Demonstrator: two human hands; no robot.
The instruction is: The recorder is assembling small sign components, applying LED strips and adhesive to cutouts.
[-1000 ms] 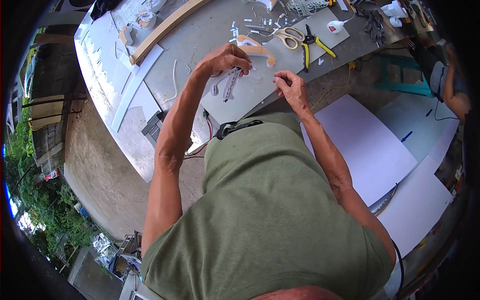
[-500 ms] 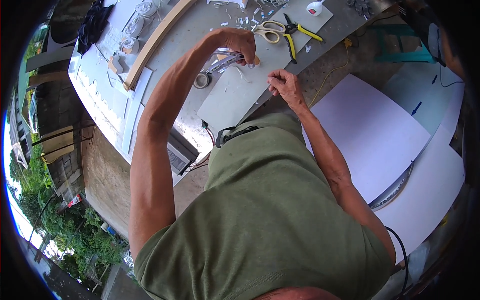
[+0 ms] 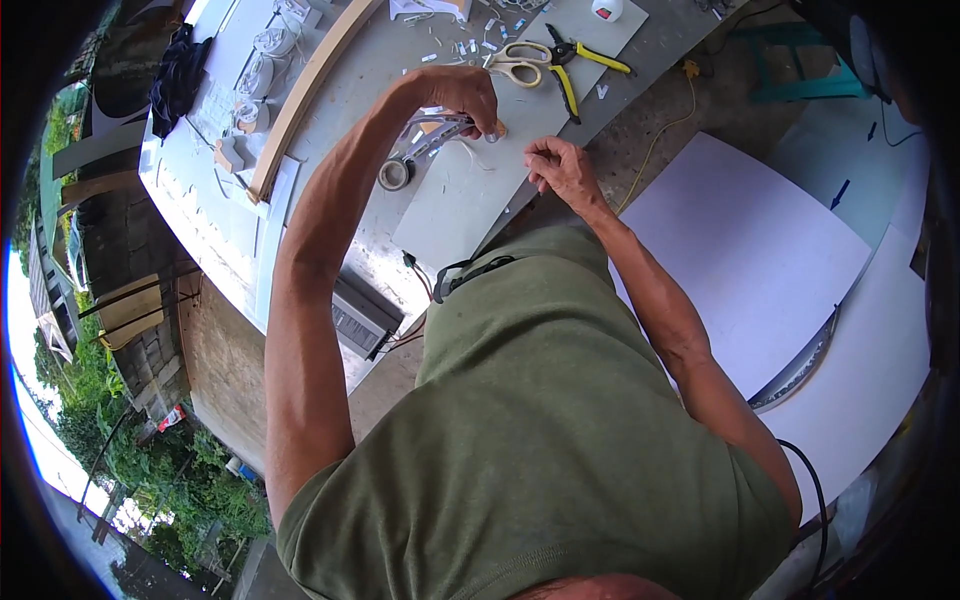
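Note:
My left hand (image 3: 465,95) is bent over the work board (image 3: 435,215), fingers closed at the end of a curved silver strip-like piece (image 3: 432,140). Its fingertips point down and hide part of that piece. A small tan thing (image 3: 501,131) shows beside them. A thin pale wire (image 3: 475,155) lies on the board just below. My right hand (image 3: 563,172) hovers at the board's near right edge, fingers curled and thumb pressed in; whatever they pinch is too small to make out. Beyond the hands lie cream-handled scissors (image 3: 520,65) and yellow-and-black wire strippers (image 3: 570,70).
A roll of tape (image 3: 394,175) sits left of the board. Small white scraps (image 3: 470,45) are scattered at the back. A wooden bar (image 3: 310,100) crosses the table, with wire coils (image 3: 258,75) behind it. Large white sheets (image 3: 740,260) stand at right, near a green stool (image 3: 800,65).
The whole view has shifted slightly. Both hands keep nearly the same pose, the left still at the silver piece and the right still curled near the board's edge.

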